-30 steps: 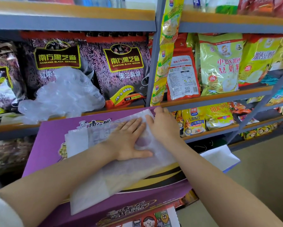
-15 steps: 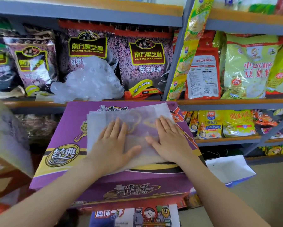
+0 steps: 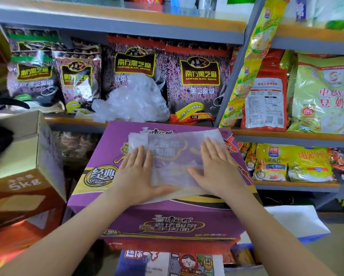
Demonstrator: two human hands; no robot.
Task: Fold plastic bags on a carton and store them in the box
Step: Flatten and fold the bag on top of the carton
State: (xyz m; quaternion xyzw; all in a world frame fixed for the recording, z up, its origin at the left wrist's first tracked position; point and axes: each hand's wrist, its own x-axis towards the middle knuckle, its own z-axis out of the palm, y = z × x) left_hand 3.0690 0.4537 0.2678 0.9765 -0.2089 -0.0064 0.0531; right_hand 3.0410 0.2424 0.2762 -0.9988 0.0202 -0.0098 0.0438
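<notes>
A translucent plastic bag [image 3: 175,156] lies flat on top of a purple carton [image 3: 99,156] in front of the shelves. My left hand [image 3: 136,175] presses on the bag's left part with straight fingers. My right hand [image 3: 217,168] lies flat on the bag's right part, fingers spread. An open brown cardboard box [image 3: 25,156] marked 5kg stands at the left, its inside partly in view. A crumpled heap of clear plastic bags [image 3: 133,102] sits on the shelf behind the carton.
Metal shelves [image 3: 286,136] hold dark sesame packets [image 3: 199,76] and green and yellow food bags [image 3: 322,96]. More cartons are stacked under the purple one. A white sheet [image 3: 294,220] lies low at the right. A dark blurred shape fills the left edge.
My hands have slid apart across the bag, the right one moving to its right part. The view has shifted left, bringing the brown box into sight.
</notes>
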